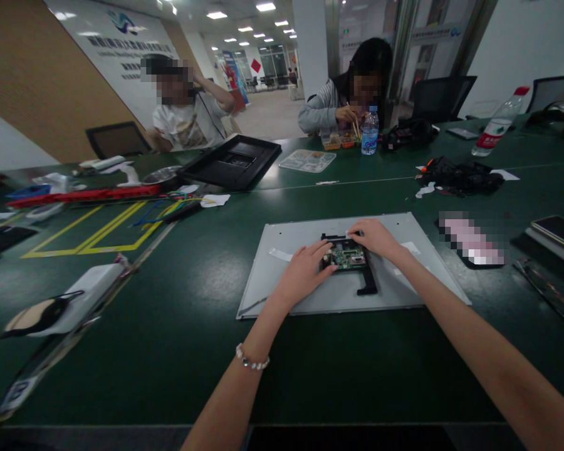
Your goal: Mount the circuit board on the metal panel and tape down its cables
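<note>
A green circuit board (345, 259) in a black plastic bracket (369, 282) lies on the back of a flat grey panel (404, 294). My left hand (303, 272) rests at the board's left side, fingers stretched out and thumb apart near its lower edge. At the bracket's upper right corner, the fingertips of my right hand (373, 237) are pinched together. A small white bit shows by those fingertips; what it is I cannot make out. The bracket's longer arm extends down to the right of the board.
Beyond the panel lies a black frame (232, 161). A phone (472, 239) and glasses (548, 291) are on the right. A white device (82, 294) lies left. Two people sit across the green table (169, 376), one with chopsticks near a water bottle (370, 133).
</note>
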`<state>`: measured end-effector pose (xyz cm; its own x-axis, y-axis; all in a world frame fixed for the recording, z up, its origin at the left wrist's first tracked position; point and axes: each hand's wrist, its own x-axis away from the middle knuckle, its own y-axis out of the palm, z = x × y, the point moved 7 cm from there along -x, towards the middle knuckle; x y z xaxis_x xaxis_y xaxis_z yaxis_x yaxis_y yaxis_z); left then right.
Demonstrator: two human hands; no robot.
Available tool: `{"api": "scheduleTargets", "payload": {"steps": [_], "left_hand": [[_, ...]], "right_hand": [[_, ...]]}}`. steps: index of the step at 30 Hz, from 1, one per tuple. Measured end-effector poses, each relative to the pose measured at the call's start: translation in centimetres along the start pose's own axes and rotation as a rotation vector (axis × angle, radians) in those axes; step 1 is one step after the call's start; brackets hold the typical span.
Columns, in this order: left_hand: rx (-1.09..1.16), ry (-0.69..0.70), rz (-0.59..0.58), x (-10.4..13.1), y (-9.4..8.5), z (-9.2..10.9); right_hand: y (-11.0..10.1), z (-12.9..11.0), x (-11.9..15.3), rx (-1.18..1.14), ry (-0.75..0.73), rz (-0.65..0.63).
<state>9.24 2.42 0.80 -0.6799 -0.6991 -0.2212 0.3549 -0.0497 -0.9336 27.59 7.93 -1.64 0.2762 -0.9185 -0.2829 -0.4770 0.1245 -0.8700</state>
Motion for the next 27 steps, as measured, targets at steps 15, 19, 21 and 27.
{"api": "scheduleTargets", "payload": {"steps": [15,19,21,27], "left_hand": [[-0.166,-0.676,0.37,4.2,-4.9,-12.6],[-0.124,-0.679,0.301,4.0,-4.0,-13.2],[-0.111,-0.664,0.286,3.9,-3.7,-13.2],[-0.07,-0.614,0.26,3.8,-3.3,-12.8]], "right_hand": [[-0.2,0.1,0.1,0.002,0.022,0.017],[-0.4,-0.1,0.2,0.001,0.024,0.024],[-0.5,-0.1,0.2,-0.001,0.024,0.029],[-0.8,-0.6,0.1,-0.01,0.019,0.047]]}}
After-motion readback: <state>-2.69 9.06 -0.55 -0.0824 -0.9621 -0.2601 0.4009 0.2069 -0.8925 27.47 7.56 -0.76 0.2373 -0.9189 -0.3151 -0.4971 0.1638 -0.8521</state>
